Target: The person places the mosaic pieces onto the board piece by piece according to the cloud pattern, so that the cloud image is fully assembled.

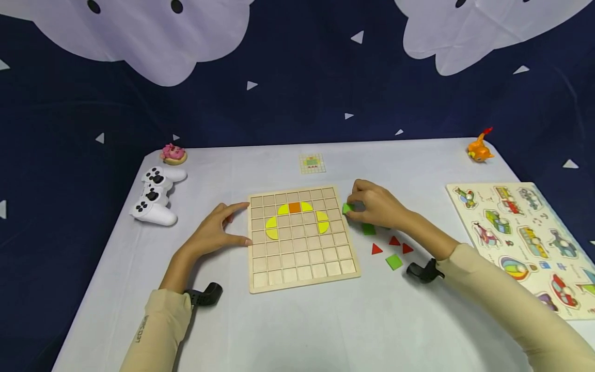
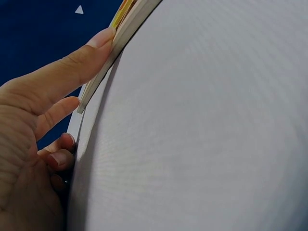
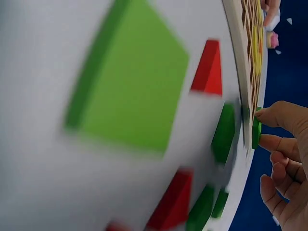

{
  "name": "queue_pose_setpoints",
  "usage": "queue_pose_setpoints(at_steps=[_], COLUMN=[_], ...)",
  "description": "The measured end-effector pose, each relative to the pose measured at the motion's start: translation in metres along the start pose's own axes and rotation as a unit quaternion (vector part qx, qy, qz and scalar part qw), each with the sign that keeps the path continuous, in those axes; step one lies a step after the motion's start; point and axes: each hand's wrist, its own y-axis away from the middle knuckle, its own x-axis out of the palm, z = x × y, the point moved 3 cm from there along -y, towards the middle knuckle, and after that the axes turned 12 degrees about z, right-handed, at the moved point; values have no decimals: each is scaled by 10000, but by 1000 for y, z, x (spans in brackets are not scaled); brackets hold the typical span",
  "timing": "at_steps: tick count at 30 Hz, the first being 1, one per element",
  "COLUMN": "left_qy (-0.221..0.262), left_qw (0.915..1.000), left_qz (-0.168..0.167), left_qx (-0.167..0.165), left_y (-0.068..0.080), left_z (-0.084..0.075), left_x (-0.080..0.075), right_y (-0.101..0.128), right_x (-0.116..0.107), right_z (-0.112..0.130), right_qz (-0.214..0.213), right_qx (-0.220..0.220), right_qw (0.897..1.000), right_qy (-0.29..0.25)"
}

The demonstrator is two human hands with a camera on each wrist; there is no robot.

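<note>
We see a pale wooden grid board (image 1: 302, 238) lying flat on the white-clothed desk (image 1: 302, 330), its square cells holding yellow quarter-round pieces (image 1: 271, 229) and one orange square (image 1: 295, 207). Our left hand (image 1: 215, 231) rests against the board's left edge, fingers straight, grip wide and holding nothing. Our right hand (image 1: 376, 205) pinches a small green square tile (image 1: 347, 208) just beside the board's right edge. Flat red triangles (image 1: 377, 249) and a light green square (image 1: 393, 261) lie near that wrist. The right wrist view is badly blurred; the animal puzzle board (image 1: 525, 243) is cut off at the frame's right edge.
</note>
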Motion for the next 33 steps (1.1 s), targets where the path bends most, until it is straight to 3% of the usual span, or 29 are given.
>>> queue_pose_setpoints(at_steps=[20,33], left_qy=[49,-7], left_qw=[10000,10000], left_qz=[-18,-15], left_qx=[6,-40], left_y=[-1,-1], left_z=[4,2], left_x=[2,0], right_y=[-66,-85], right_x=[21,31], right_z=[76,94], right_qz=[379,440], right_qx=[-963,-1157], right_qw=[9946,9921], right_qy=[-112,189])
